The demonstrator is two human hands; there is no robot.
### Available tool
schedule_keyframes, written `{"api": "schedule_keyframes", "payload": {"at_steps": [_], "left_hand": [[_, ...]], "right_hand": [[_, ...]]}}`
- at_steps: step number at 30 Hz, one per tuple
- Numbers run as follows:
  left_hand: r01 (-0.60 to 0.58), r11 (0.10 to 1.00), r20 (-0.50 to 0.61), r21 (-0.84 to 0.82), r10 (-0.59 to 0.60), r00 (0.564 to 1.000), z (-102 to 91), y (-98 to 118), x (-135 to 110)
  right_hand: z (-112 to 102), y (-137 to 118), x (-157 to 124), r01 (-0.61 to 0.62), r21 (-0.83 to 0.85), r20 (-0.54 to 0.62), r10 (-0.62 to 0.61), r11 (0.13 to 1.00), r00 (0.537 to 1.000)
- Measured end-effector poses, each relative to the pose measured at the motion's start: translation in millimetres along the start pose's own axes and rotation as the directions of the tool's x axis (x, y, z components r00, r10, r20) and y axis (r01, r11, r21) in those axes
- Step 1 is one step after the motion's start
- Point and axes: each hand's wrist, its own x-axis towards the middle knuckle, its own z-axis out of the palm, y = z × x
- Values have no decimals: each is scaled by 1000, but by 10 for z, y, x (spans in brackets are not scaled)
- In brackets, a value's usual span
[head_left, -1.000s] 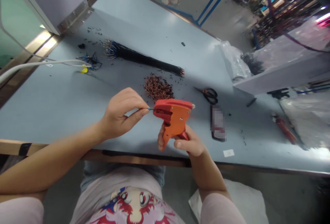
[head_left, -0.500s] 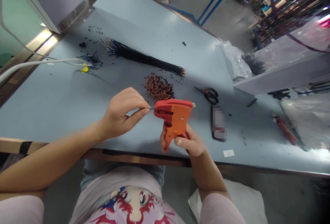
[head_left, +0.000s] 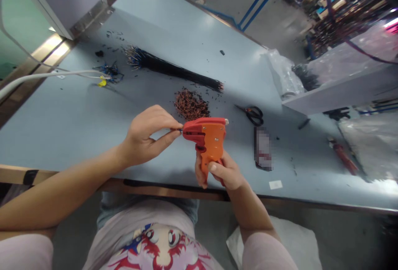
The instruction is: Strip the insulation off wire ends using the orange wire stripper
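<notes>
Wrapped round the grip of a red and orange wire stripper (head_left: 214, 141) is my right hand (head_left: 225, 170), which holds the tool upright with its jaws to the left. My left hand (head_left: 152, 135) pinches a thin wire (head_left: 181, 130) at the mouth of those jaws; most of the wire is hidden by the fingers. Just beyond the tool lies a heap of copper and black wire scraps (head_left: 191, 104). Farther back, a long bundle of black wires (head_left: 174, 70) lies slantwise, its left ends blue and silvery, its right ends copper.
Black-handled scissors (head_left: 253, 114) and a blurred-out phone-like object (head_left: 263, 149) lie to the right. A small tangle of blue and black wires (head_left: 112, 72) sits at left beside a white cable (head_left: 46, 76). At far right are a red-handled tool (head_left: 343, 156) and plastic bags (head_left: 367, 145).
The wire stripper has shifted slightly left and tilted, its jaws now against my left fingertips. The gap between jaws and fingers has closed. In the background, a person's leg has moved.
</notes>
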Motion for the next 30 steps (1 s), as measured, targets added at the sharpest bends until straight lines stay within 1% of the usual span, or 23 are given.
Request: {"api": "schedule_keyframes", "payload": {"at_steps": [3,7,10,13,17,19,22,24,26,30], "left_hand": [[-9,1000,20,10,9,1000,-1,-7,-3],[-24,999,57,31,22,998,-8,-4,4],[-29,999,81,17,27,996,-14,9,14],[-7,1000,104,-12,8,995,-19,24,15],[57,995,131,-79,-46,990,-33,41,5],[117,987,173,-108,-98,980,-45,54,6],[249,958,259,-142,-207,943,-62,75,13],[317,935,300,-162,-260,918,-67,84,14],[343,923,316,-174,-278,907,-66,83,8],[350,919,317,-179,-283,905,-61,67,-11]], "right_hand": [[12,2,8,-17,0,-24,17,1000,1000],[11,0,-4,8,-21,-13,-8,1000,1000],[1,-4,-29,26,-32,-25,-26,999,999],[-10,-10,-51,18,-25,-37,-19,1000,999],[-28,-16,-42,25,9,22,-25,1000,999],[-39,-16,-23,22,28,44,-23,999,999],[-53,-13,1,33,44,47,-35,998,998],[-59,-13,6,42,47,51,-44,998,998],[-63,-16,3,38,45,56,-40,998,998],[-54,-29,-8,42,37,50,-44,998,998]]}}
